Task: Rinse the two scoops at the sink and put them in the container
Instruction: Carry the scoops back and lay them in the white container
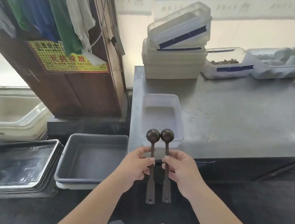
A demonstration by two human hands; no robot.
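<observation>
A grey tub [93, 159] sits low at left. The left hand [135, 165] pinches one dark scoop [152, 147] by its handle; the right hand [179, 169] pinches the other scoop [166, 145]. Both bowls hover over the clear container's [163, 97] near edge on the steel counter [239, 119].

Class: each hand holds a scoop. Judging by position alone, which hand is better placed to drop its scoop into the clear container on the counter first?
Probably the right hand: its scoop already overlaps the clear container; the left scoop sits at its near-left corner.
</observation>
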